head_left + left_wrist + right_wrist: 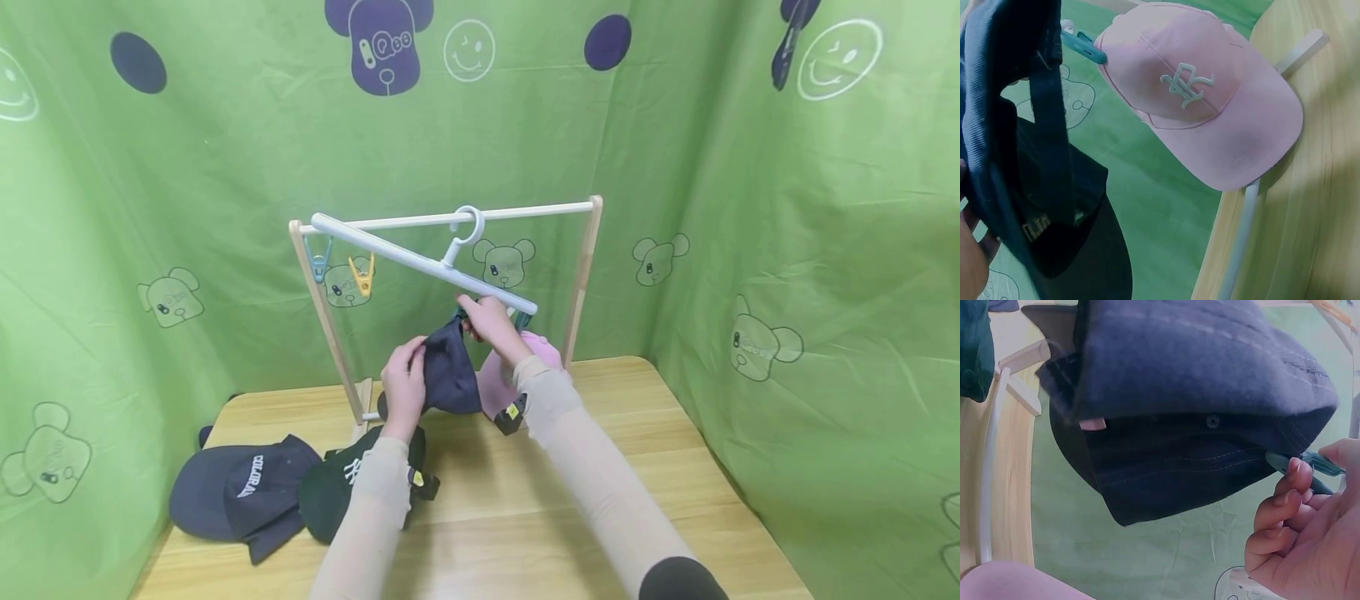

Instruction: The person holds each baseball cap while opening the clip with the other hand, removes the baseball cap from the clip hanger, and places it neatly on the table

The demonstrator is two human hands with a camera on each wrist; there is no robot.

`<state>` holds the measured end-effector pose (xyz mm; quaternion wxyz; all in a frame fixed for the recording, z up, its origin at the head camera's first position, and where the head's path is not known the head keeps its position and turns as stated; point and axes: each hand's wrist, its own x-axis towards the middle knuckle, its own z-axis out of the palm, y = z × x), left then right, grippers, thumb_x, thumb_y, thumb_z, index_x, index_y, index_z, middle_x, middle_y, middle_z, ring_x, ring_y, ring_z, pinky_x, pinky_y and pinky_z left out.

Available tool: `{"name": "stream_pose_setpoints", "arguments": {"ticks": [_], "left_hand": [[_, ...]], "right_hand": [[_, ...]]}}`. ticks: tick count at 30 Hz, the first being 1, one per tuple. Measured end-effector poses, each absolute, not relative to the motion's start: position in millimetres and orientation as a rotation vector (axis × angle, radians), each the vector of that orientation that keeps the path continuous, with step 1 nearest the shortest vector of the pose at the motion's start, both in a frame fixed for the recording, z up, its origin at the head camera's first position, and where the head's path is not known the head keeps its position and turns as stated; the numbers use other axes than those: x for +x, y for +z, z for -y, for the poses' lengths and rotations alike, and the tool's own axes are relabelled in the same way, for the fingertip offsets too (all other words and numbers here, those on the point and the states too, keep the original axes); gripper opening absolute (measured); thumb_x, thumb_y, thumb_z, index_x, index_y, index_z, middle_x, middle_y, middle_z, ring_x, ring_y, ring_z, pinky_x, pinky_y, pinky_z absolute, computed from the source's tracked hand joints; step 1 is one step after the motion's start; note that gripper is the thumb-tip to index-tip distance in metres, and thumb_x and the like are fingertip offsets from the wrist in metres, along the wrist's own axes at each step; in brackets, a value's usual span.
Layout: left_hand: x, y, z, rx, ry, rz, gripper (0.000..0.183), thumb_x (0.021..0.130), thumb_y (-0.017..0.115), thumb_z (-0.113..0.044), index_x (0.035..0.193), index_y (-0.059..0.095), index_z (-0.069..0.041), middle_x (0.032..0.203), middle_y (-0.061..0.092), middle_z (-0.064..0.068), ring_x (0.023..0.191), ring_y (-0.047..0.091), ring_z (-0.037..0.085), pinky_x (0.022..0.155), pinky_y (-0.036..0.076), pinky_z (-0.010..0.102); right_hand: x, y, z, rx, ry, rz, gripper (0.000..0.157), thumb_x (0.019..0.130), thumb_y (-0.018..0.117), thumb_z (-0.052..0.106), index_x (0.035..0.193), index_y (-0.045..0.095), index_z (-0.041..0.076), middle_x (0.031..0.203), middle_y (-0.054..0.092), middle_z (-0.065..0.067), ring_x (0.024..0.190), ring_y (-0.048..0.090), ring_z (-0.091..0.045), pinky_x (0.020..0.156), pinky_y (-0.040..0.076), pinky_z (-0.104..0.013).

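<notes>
My left hand holds a dark navy cap by its left side, below the white hanger. My right hand pinches a teal clip at the cap's upper edge; in the right wrist view the clip's jaws sit at the fabric. The hanger hooks over the rack's rod and tilts, its right end low. A pink cap with white letters hangs from another teal clip at that low end. My right arm partly hides it in the head view.
A blue clip and a yellow clip hang left on the hanger. The wooden rack stands on the table. A dark blue cap and a dark green cap lie front left. Green curtains surround the table.
</notes>
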<state>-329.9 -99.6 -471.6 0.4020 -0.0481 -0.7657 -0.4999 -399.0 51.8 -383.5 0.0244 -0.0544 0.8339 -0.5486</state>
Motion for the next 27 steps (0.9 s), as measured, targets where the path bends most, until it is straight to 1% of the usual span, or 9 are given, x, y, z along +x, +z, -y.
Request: {"name": "stream_pose_setpoints", "arguments": {"ticks": [4, 9, 12, 21, 27], "left_hand": [[-328.9, -468.7, 99.4, -0.13, -1.278, 1.909, 0.018, 0.095, 0.06, -0.012, 0.107, 0.073, -0.006, 0.1, 0.073, 0.013, 0.094, 0.068, 0.029, 0.086, 0.055, 0.043], [-329.5, -468.0, 100.2, -0.111, -1.282, 1.9, 0.019, 0.096, 0.059, -0.01, 0.107, 0.073, -0.005, 0.101, 0.072, 0.014, 0.096, 0.067, 0.03, 0.088, 0.053, 0.043], [-328.8, -467.6, 101.2, -0.113, -1.293, 1.89, 0.018, 0.095, 0.06, -0.009, 0.107, 0.074, -0.005, 0.101, 0.071, 0.014, 0.096, 0.066, 0.03, 0.089, 0.053, 0.043], [-326.4, -469.5, 104.3, -0.112, -1.319, 1.876, 0.018, 0.095, 0.06, -0.009, 0.107, 0.074, -0.008, 0.103, 0.071, 0.013, 0.098, 0.065, 0.03, 0.09, 0.052, 0.042], [-324.7, -470.6, 107.1, -0.107, -1.326, 1.869, 0.019, 0.095, 0.06, -0.01, 0.107, 0.074, -0.007, 0.103, 0.071, 0.013, 0.099, 0.065, 0.03, 0.09, 0.052, 0.042]], "right_hand": [[-399.1, -383.9, -51.2, -0.171, -1.698, -2.568, 0.046, 0.095, 0.05, 0.045, 0.067, 0.058, 0.009, 0.053, 0.052, 0.002, 0.043, 0.043, -0.009, 0.047, 0.04, -0.021], [-399.2, -382.0, -49.6, -0.187, -1.67, -2.586, 0.045, 0.096, 0.048, 0.044, 0.064, 0.056, 0.013, 0.052, 0.05, 0.004, 0.043, 0.043, -0.009, 0.047, 0.039, -0.021], [-398.7, -379.5, -48.6, -0.194, -1.647, -2.601, 0.045, 0.096, 0.046, 0.042, 0.063, 0.055, 0.013, 0.051, 0.05, 0.005, 0.043, 0.042, -0.009, 0.047, 0.039, -0.022], [-399.7, -375.8, -45.8, -0.202, -1.619, -2.606, 0.046, 0.097, 0.045, 0.039, 0.067, 0.058, 0.007, 0.049, 0.049, 0.005, 0.043, 0.041, -0.009, 0.046, 0.038, -0.022], [-400.4, -374.8, -44.9, -0.212, -1.603, -2.601, 0.047, 0.098, 0.044, 0.037, 0.07, 0.059, 0.003, 0.049, 0.048, 0.005, 0.042, 0.039, -0.009, 0.045, 0.036, -0.022]]}}
